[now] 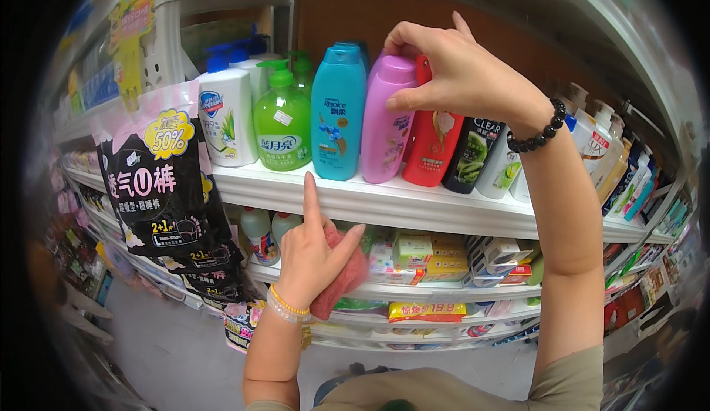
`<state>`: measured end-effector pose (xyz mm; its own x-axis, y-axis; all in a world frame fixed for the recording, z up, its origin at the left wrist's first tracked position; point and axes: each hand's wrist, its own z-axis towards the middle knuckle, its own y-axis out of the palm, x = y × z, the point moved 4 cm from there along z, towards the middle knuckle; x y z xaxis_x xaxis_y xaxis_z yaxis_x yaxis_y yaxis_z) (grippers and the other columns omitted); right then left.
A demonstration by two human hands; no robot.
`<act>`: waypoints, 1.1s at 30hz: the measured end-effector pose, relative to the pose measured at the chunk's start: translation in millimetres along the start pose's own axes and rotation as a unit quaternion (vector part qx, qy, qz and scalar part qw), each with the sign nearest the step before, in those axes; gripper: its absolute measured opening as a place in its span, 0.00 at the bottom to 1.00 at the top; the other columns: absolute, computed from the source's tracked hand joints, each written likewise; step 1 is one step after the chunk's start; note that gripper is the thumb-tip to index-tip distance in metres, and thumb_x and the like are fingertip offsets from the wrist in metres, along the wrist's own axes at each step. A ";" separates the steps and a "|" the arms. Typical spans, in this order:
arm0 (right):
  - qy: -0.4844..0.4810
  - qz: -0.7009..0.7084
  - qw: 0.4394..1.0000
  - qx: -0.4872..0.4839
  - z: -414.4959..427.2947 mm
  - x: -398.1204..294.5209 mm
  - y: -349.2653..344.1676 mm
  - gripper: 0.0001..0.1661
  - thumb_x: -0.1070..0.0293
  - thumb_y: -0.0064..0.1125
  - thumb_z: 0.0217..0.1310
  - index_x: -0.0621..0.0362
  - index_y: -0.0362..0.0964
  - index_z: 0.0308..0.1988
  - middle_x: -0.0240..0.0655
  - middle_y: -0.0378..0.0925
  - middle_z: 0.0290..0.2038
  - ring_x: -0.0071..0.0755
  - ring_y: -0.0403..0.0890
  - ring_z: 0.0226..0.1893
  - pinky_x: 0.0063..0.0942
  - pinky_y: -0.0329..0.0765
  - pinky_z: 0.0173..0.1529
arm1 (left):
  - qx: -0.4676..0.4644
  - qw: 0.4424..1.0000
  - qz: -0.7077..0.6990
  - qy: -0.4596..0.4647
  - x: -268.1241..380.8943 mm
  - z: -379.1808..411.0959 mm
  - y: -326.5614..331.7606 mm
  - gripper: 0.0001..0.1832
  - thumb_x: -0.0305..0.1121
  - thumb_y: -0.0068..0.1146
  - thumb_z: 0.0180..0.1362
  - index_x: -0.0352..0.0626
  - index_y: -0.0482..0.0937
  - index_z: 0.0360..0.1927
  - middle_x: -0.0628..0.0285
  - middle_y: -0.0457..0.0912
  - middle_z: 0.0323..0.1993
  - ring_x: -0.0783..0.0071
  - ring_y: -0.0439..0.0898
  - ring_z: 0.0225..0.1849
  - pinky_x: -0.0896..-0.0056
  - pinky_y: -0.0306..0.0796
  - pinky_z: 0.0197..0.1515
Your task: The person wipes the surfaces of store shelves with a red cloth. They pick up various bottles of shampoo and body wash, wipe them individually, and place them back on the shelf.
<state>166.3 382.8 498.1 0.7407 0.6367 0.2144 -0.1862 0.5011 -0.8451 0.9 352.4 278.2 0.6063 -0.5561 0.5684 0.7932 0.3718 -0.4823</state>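
My right hand [444,72] is at a pink shampoo bottle [386,128], its thumb against the upper side and its fingers around behind the cap; how firmly it grips cannot be told. Below the shelf edge, my left hand [313,255] holds a red cloth [346,278], with the index finger pointing up towards the shelf. A blue Rejoice bottle [338,117] stands to the left of the pink one. To the right are a red bottle [435,144] and a black Clear bottle [474,156]. Left of the blue bottle is a green pump bottle [282,128].
The white shelf [355,200] curves across the view. A white Safeguard pump bottle [226,117] stands at its left. Black packages [161,189] hang in front of the left end. Boxes [413,250] fill part of the lower shelf, and more pump bottles [599,139] stand at right.
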 end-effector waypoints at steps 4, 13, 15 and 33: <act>-0.063 -0.029 0.984 0.162 -34.6 -19.3 -11.7 0.29 0.55 0.72 0.45 0.53 0.70 0.46 0.32 0.80 0.39 0.40 0.81 0.47 0.59 0.38 0.71 | 0.026 0.996 -0.069 0.048 7.4 -19.8 0.5 0.48 0.35 0.68 0.49 0.29 0.52 0.68 0.62 0.75 0.17 0.69 0.76 0.19 0.71 0.72 0.26; -0.023 0.111 0.992 0.060 -186.0 -83.4 37.1 0.15 0.50 0.71 0.45 0.39 0.77 0.33 0.16 0.80 0.35 0.25 0.76 0.57 0.67 0.23 0.69 | -0.139 0.965 -0.166 0.146 41.8 -61.9 6.7 0.54 0.48 0.82 0.23 0.33 0.72 0.58 0.62 0.79 0.23 0.68 0.80 0.24 0.72 0.75 0.30; -0.036 0.155 0.987 0.026 -209.8 -87.4 68.1 0.22 0.50 0.68 0.48 0.45 0.74 0.43 0.22 0.77 0.41 0.24 0.72 0.59 0.69 0.43 0.66 | -0.296 0.930 -0.159 0.148 54.3 -71.0 42.0 0.39 0.49 0.77 0.34 0.43 0.77 0.51 0.61 0.82 0.29 0.60 0.82 0.28 0.64 0.75 0.33; 0.488 0.786 0.376 0.052 -403.7 -138.6 274.3 0.28 0.59 0.50 0.69 0.63 0.62 0.61 0.36 0.73 0.54 0.25 0.72 0.54 0.26 0.72 0.55 | -0.229 0.830 -0.438 -0.258 30.5 -159.6 200.0 0.15 0.33 0.65 0.56 0.38 0.77 0.44 0.63 0.81 0.38 0.75 0.78 0.39 0.72 0.73 0.43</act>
<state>273.3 195.4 38.8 -0.4624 -0.2997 -0.8345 -0.8758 0.0072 0.4827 168.9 291.2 92.6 -0.1538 -0.0278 0.9877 0.9092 -0.3954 0.1304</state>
